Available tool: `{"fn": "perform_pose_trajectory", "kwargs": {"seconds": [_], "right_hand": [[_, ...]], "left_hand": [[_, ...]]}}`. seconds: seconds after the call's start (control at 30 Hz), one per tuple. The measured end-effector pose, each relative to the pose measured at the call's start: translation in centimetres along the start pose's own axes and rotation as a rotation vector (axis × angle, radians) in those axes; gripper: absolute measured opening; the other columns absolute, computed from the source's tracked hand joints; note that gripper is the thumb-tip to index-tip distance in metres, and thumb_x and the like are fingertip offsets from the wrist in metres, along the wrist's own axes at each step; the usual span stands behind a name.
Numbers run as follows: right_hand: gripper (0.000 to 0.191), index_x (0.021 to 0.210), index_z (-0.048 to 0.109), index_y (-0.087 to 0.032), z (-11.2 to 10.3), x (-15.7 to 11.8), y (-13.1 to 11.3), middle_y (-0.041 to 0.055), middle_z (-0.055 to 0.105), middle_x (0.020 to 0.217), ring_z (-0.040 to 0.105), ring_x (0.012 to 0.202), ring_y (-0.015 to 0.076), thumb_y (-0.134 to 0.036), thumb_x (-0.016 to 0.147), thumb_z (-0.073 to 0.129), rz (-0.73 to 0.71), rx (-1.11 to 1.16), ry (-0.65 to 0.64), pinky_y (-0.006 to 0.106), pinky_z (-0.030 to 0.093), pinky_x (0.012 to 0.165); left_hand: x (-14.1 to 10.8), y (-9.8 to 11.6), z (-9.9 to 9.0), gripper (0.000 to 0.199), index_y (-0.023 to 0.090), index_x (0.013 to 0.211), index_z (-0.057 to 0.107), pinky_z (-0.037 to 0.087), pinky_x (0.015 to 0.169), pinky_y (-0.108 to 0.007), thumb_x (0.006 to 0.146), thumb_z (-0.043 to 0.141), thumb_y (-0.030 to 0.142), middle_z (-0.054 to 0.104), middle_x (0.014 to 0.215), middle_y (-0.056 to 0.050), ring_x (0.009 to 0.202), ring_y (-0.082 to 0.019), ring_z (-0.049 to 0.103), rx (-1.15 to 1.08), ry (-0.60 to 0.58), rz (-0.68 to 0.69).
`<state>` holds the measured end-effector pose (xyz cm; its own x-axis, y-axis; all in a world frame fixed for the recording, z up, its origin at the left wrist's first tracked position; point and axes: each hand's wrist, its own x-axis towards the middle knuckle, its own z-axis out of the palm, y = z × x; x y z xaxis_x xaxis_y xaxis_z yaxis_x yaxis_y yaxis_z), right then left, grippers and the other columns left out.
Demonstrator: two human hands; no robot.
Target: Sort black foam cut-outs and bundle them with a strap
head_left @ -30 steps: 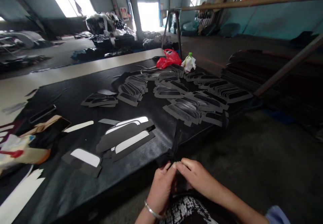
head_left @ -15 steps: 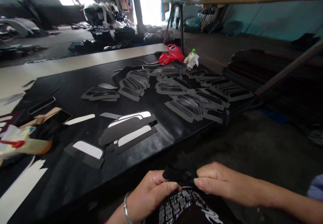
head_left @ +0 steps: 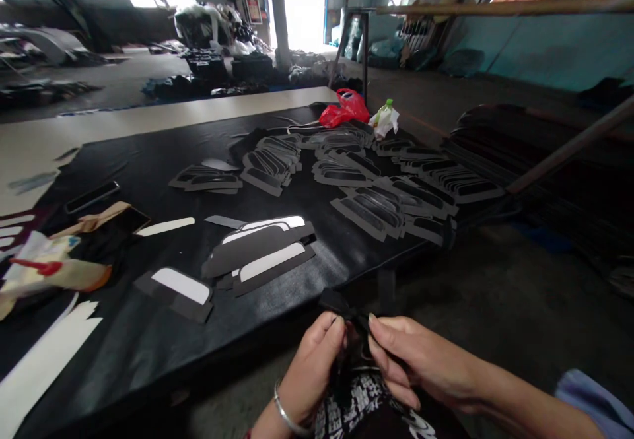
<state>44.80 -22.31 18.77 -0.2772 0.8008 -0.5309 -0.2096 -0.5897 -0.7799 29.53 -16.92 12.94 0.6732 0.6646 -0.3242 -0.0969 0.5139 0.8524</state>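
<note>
Close to my body, my left hand (head_left: 317,356) pinches a black fabric strip (head_left: 351,313) between thumb and fingers; a bracelet (head_left: 286,411) circles that wrist. My right hand (head_left: 419,353) grips the same strip from the other side, thumb on top and fingers curled beneath. The strip looks bunched or looped between the two hands, though its dark folds are hard to make out. Under them lies black cloth with white lettering (head_left: 359,399). Beyond the hands, several dark cut pieces, some with white panels (head_left: 272,261), rest on the black-covered table (head_left: 173,340).
Overlapping piles of dark cut pieces (head_left: 366,211) spread over the table's right side. A red plastic bag (head_left: 344,109) and a green-capped bottle (head_left: 385,119) stand behind them. At left are a phone (head_left: 92,197), a red-tipped glue bottle (head_left: 74,272) and white strips (head_left: 44,366).
My hands have come closer together, and the black strip is drawn in and bunched between them. My left hand has turned more upright. The view has shifted slightly left.
</note>
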Motion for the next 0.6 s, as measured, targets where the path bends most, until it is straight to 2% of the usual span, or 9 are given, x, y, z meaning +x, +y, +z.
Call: {"fn": "perform_pose_trajectory", "kwargs": {"seconds": [0.07, 0.17, 0.2, 0.27, 0.33, 0.37, 0.43, 0.53, 0.6], "right_hand": [[0.054, 0.07, 0.047, -0.017, 0.1, -0.3, -0.3, -0.0077, 0.04, 0.046, 0.037, 0.034, 0.0048, -0.07, 0.078, 0.037, 0.019, -0.068, -0.031, 0.018, 0.024, 0.037], [0.041, 0.088, 0.051, -0.018, -0.4, -1.2, -0.9, -0.0046, 0.051, 0.06, 0.046, 0.043, 0.0066, -0.057, 0.077, 0.052, 0.045, -0.258, -0.064, 0.018, 0.032, 0.04], [0.035, 0.09, 0.052, -0.019, -0.6, -1.4, -1.0, -0.0029, 0.054, 0.066, 0.051, 0.05, 0.0083, -0.05, 0.077, 0.056, 0.008, -0.355, -0.015, 0.019, 0.037, 0.045], [0.024, 0.089, 0.056, -0.02, -0.9, -1.7, -0.8, 0.0013, 0.058, 0.079, 0.056, 0.07, 0.014, -0.038, 0.074, 0.062, -0.16, -0.593, 0.202, 0.025, 0.045, 0.063], [0.029, 0.094, 0.057, -0.021, -0.9, -1.2, -0.1, 0.0058, 0.058, 0.095, 0.054, 0.092, 0.0201, -0.033, 0.07, 0.067, -0.351, -0.778, 0.409, 0.032, 0.043, 0.083], [0.034, 0.1, 0.056, -0.021, -0.8, -0.8, 0.4, 0.0069, 0.057, 0.101, 0.052, 0.098, 0.0215, -0.033, 0.07, 0.067, -0.399, -0.809, 0.448, 0.034, 0.04, 0.088], [0.03, 0.101, 0.054, -0.02, -0.5, 0.3, 1.3, 0.0063, 0.058, 0.099, 0.054, 0.095, 0.0201, -0.038, 0.077, 0.059, -0.382, -0.732, 0.383, 0.033, 0.042, 0.086], [0.03, 0.081, 0.052, -0.019, -0.2, 1.1, 1.7, 0.0017, 0.057, 0.076, 0.054, 0.07, 0.0147, -0.045, 0.089, 0.039, -0.271, -0.592, 0.22, 0.026, 0.045, 0.066], [0.033, 0.075, 0.051, -0.019, -0.5, 0.6, 1.1, 0.001, 0.056, 0.071, 0.052, 0.065, 0.0137, -0.045, 0.089, 0.038, -0.259, -0.678, 0.131, 0.025, 0.043, 0.061]], "left_hand": [[0.1, -0.2, 0.4, 0.037, 0.018, 0.068, 0.044, 0.03, 0.059, -0.023, 0.081, 0.049, 0.052, 0.036, 0.064, 0.004, 0.061, -0.009, 0.031, -0.069, -0.003, 0.013], [0.0, 0.1, 0.8, 0.037, 0.018, 0.068, 0.042, 0.029, 0.055, -0.021, 0.081, 0.05, 0.052, 0.036, 0.061, 0.005, 0.056, -0.007, 0.033, -0.168, 0.024, 0.002], [0.0, 0.3, 0.9, 0.036, 0.018, 0.069, 0.042, 0.029, 0.053, -0.021, 0.081, 0.05, 0.051, 0.036, 0.059, 0.006, 0.055, -0.007, 0.034, -0.214, 0.03, -0.016], [-0.2, 0.5, 1.1, 0.033, 0.019, 0.073, 0.043, 0.031, 0.051, -0.021, 0.082, 0.049, 0.05, 0.037, 0.055, 0.006, 0.05, -0.007, 0.036, -0.293, 0.019, -0.062], [-0.3, 0.5, 1.2, 0.032, 0.019, 0.076, 0.042, 0.032, 0.048, -0.021, 0.082, 0.049, 0.05, 0.036, 0.052, 0.007, 0.045, -0.006, 0.037, -0.354, 0.009, -0.095], [-0.4, 0.4, 1.2, 0.032, 0.019, 0.076, 0.042, 0.031, 0.046, -0.021, 0.082, 0.049, 0.05, 0.037, 0.052, 0.008, 0.042, -0.006, 0.035, -0.373, 0.005, -0.107], [-0.5, 0.3, 1.2, 0.033, 0.02, 0.077, 0.04, 0.025, 0.041, -0.019, 0.08, 0.051, 0.051, 0.04, 0.056, 0.008, 0.039, -0.004, 0.03, -0.384, 0.004, -0.123], [-0.9, 0.8, 0.9, 0.034, 0.02, 0.079, 0.042, 0.015, 0.038, -0.018, 0.081, 0.047, 0.053, 0.039, 0.053, 0.008, 0.038, -0.003, 0.021, -0.222, 0.013, -0.135], [-1.5, 1.8, 0.7, 0.034, 0.019, 0.074, 0.045, 0.02, 0.041, -0.019, 0.081, 0.049, 0.052, 0.038, 0.052, 0.007, 0.042, -0.004, 0.026, -0.019, 0.022, -0.094]]}}
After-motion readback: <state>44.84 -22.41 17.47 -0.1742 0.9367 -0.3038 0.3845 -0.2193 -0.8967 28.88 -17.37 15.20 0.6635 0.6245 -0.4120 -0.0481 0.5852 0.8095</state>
